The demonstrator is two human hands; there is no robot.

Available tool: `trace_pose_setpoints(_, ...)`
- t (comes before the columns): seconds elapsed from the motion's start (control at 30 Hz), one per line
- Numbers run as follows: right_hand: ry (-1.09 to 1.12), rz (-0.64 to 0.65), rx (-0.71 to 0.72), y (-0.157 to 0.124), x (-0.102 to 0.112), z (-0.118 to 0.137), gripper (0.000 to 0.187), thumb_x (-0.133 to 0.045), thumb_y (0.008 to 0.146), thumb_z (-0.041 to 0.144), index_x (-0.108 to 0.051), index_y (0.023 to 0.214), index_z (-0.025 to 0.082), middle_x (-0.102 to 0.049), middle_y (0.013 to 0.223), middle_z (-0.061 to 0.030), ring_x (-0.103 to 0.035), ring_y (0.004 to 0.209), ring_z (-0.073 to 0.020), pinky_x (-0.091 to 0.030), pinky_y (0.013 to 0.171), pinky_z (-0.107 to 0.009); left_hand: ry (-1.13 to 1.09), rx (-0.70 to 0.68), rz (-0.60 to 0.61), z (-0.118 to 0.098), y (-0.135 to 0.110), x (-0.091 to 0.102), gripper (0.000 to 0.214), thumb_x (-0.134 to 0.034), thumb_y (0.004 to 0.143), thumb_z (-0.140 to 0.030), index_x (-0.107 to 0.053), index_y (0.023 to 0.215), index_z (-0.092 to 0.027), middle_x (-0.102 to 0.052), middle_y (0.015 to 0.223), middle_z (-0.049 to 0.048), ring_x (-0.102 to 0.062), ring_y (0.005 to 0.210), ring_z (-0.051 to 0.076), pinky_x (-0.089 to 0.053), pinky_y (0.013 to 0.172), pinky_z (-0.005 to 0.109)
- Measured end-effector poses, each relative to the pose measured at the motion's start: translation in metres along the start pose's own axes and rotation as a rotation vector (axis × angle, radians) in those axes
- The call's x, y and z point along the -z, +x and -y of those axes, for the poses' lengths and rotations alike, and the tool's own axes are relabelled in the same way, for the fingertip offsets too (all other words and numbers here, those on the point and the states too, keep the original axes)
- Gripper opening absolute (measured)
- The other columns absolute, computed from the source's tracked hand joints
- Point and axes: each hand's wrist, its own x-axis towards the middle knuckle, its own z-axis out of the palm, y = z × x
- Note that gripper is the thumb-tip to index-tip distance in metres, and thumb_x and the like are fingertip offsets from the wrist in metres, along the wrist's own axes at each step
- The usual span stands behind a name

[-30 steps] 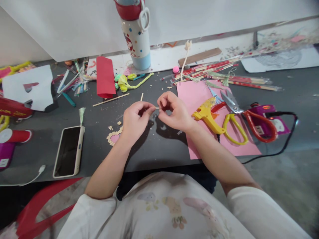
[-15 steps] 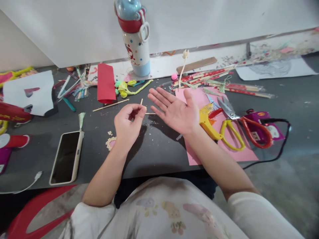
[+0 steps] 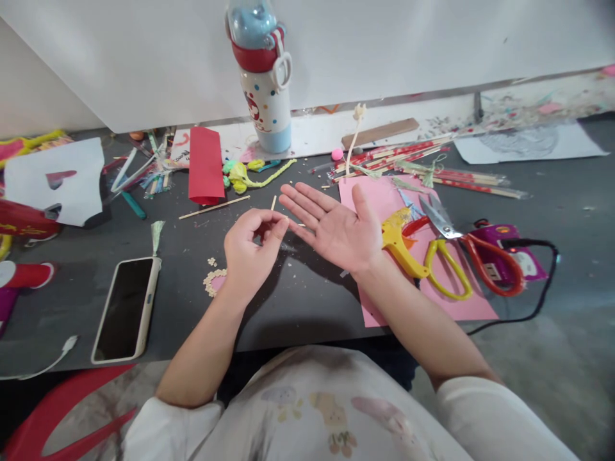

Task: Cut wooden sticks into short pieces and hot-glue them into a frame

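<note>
My left hand (image 3: 254, 250) is closed in a pinch, thumb against forefinger. Whatever is between those fingertips is too small to make out. Its fingertips meet the little finger of my right hand (image 3: 334, 227), which lies palm up with the fingers stretched out and nothing on the palm. A short piece of thin wooden stick (image 3: 273, 203) shows just beyond my left fingers. By my left wrist is a pink piece edged with small pale beads or discs (image 3: 209, 283), partly hidden by the wrist. Several loose bits (image 3: 212, 262) lie beside it.
Right of my hands, a yellow glue gun (image 3: 402, 246) and large scissors (image 3: 464, 240) rest on pink paper (image 3: 372, 310). A phone (image 3: 125, 310) lies left. A bottle (image 3: 266, 96), red paper (image 3: 205, 165) and wrapped chopsticks (image 3: 394, 153) are at the back.
The left pinch has moved slightly right, from beside the right little finger to touching its tip. The right hand stays open, palm up. The whole view has shifted a little.
</note>
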Motion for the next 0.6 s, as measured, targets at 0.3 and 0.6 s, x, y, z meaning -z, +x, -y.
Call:
trace_pose_setpoints(0.3,-0.039,-0.008,-0.019,-0.001,0.000,-0.001,0.059,-0.026,0.089,0.064,-0.056,0.122,0.026,-0.050,0.142,-0.0048,-0.045,0.133,-0.0190,-0.043,0.105,-0.046,0.005,0.010,-0.006,0.000,-0.001,0.000,0.014,-0.065,0.081,-0.036,-0.066,0.082,-0.021,-0.065,0.078,-0.0002,-0.057,0.070,0.011,-0.047,0.066,0.024)
trace_pose_setpoints(0.6,0.092,-0.058,-0.029,-0.003,0.005,-0.011,0.031,-0.046,0.091,0.045,-0.064,0.109,0.028,-0.065,0.125,0.0003,-0.059,0.119,-0.0145,-0.044,0.106,-0.037,0.030,-0.015,0.021,-0.003,-0.003,0.000,0.009,-0.065,0.082,-0.031,-0.065,0.083,-0.022,-0.063,0.076,-0.0009,-0.056,0.069,0.010,-0.046,0.066,0.022)
